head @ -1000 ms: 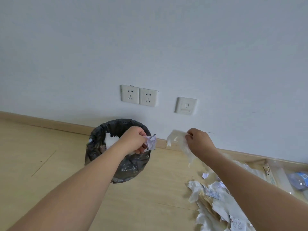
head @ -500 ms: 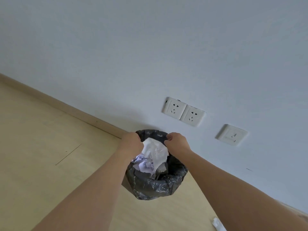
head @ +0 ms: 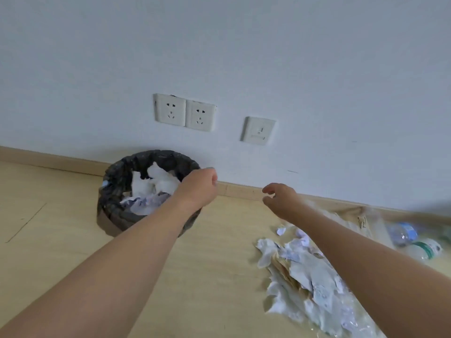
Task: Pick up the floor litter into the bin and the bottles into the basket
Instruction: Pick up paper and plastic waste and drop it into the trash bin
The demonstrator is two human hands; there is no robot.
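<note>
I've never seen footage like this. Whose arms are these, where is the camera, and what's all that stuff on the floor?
There is no machine here: a person wears a wide-angle camera on the head, so you look down along their own bare arms. The left hand hangs by the rim of a bin lined with a black bag and holding crumpled paper. The right hand hovers with loosely curled fingers. Neither hand holds anything. On the wooden floor to the right lies a pile of torn paper litter, and beyond it plastic bottles near the wall. Two sockets sit above the bin.
</note>
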